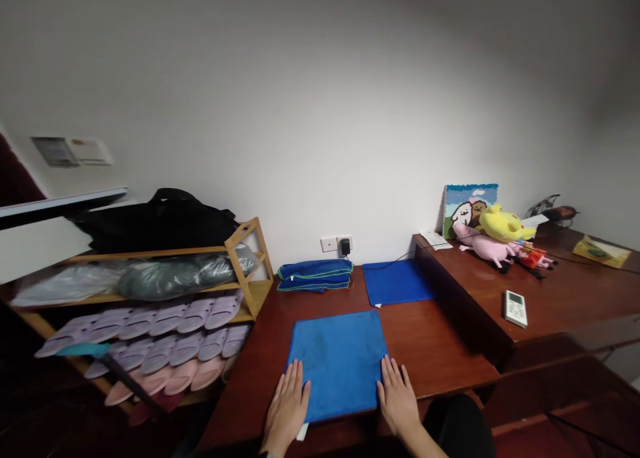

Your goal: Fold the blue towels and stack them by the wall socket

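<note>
A light blue cloth (pixel 340 358) lies spread flat on the brown wooden table (pixel 425 351), with a white tag at its lower left corner. My left hand (pixel 290 405) rests flat on the cloth's left edge, fingers stretched forward. On the right edge lies my right hand (pixel 397 395), also flat with fingers extended. Behind it, close to the wall, a darker blue cloth (pixel 397 283) is laid out flat. To its left sits a stack of folded blue cloths (pixel 315 276) with green edging.
At left stands a wooden rack (pixel 260 291) with several slippers (pixel 173 318) and a black bag (pixel 165 221) on top. A raised desk (pixel 560 298) at right bears plush toys (pixel 485 245), a picture and a remote control (pixel 515 308). A plug (pixel 345 246) sits in the wall socket.
</note>
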The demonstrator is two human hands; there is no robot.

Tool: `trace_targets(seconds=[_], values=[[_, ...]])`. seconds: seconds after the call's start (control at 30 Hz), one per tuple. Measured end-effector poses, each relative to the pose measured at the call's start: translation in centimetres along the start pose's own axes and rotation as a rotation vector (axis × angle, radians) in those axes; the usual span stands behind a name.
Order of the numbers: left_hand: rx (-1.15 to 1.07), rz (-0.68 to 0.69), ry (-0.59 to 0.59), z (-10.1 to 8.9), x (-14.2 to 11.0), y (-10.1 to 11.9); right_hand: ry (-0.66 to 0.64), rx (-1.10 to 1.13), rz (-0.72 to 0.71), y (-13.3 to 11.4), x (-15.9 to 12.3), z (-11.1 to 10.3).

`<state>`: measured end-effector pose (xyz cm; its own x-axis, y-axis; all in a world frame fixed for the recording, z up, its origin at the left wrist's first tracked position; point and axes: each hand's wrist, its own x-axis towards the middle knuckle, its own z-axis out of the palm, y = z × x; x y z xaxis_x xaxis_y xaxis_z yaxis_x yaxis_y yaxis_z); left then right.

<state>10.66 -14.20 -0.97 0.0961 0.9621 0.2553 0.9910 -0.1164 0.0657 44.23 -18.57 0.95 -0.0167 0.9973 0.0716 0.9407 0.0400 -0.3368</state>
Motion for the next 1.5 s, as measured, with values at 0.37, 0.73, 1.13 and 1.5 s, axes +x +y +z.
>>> trace_targets(seconds=[0.37,0.73,1.13,1.5], values=[[-0.043,-0.007,-0.042,-0.3,-0.4,-0.1,-0.147,-0.011,-0.003,-0.9,13.6,-4.4],[-0.071,-0.020,-0.017,1.3,-0.1,-1.7,-0.076,0.016,-0.003,-0.3,16.6,-2.1],[-0.177,0.274,-0.110,-0.9,14.3,16.1,-0.049,-0.008,-0.008,-0.2,16.6,-2.1],[-0.060,0.034,-0.170,0.7,14.8,4.3,-0.053,-0.016,0.000,0.1,16.6,-1.5]])
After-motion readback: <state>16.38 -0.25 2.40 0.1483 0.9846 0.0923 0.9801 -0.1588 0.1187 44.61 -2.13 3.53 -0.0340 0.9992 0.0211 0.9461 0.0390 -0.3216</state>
